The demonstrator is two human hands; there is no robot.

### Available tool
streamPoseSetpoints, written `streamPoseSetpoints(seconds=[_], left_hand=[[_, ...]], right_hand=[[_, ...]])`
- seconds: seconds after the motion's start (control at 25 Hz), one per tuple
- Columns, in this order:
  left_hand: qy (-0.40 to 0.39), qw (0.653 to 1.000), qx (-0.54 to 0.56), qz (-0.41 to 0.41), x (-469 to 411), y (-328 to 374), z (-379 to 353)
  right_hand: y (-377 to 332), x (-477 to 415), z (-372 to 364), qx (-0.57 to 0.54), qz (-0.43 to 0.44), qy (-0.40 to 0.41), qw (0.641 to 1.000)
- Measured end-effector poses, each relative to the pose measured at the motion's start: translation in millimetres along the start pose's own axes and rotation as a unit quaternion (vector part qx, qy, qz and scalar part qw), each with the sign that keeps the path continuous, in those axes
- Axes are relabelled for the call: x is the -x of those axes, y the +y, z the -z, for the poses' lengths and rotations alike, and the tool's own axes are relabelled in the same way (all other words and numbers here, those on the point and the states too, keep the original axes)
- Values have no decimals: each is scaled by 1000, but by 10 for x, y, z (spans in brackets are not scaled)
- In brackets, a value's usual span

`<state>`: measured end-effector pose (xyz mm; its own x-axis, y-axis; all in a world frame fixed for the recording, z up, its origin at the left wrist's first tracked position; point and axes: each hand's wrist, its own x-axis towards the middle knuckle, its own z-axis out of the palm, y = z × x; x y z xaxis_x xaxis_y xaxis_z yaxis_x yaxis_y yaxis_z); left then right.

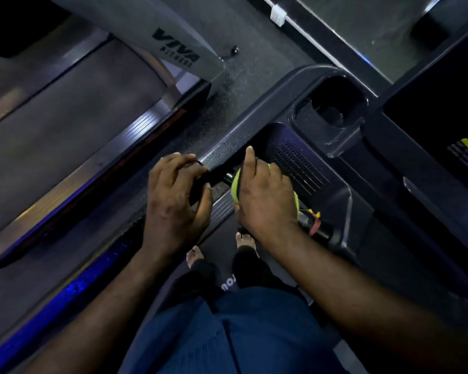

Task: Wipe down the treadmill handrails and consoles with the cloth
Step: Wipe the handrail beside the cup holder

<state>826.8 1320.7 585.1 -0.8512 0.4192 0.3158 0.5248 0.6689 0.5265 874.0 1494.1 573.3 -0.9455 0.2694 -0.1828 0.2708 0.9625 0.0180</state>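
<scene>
My right hand (265, 201) presses a yellow-green cloth (237, 182) onto the black front handlebar (323, 233) of the treadmill, fingers wrapped over the cloth and index finger stretched up toward the console. My left hand (173, 198) curls around the black handrail (203, 182) just left of the cloth. The dark console (303, 163) with a slotted vent and a cup holder (333, 109) sits above both hands. A red and yellow safety clip (315, 220) hangs on the bar beside my right wrist.
A neighbouring treadmill with a grey upright (179, 47) and its belt (73, 125) lies to the left. The dark screen panel (443, 130) is at the right. My bare feet (197, 255) stand on the belt below the hands.
</scene>
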Motion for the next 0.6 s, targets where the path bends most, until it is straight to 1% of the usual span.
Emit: streamPoseSetpoints(seconds=[0.08,0.16,0.32,0.4,0.44,0.52,0.6], left_hand=[[21,999,-6,32,43,82,43],[17,999,-4,35,109,129,64],[-4,999,38,-33,187,93,195],[-16,996,59,-67,188,20,285],[-17,995,71,-75,193,-28,319],[-11,994,90,-69,222,-163,357],[-11,992,114,-49,285,-239,337]], right_hand=[[-158,-173,34,-13,-37,-3,999],[-249,-258,98,-30,-53,-22,998],[-254,-218,211,-27,-78,-34,996],[-89,33,261,8,-101,-37,994],[19,203,257,46,-110,-27,993],[117,469,248,123,-124,-13,985],[23,399,181,148,-126,-16,981]])
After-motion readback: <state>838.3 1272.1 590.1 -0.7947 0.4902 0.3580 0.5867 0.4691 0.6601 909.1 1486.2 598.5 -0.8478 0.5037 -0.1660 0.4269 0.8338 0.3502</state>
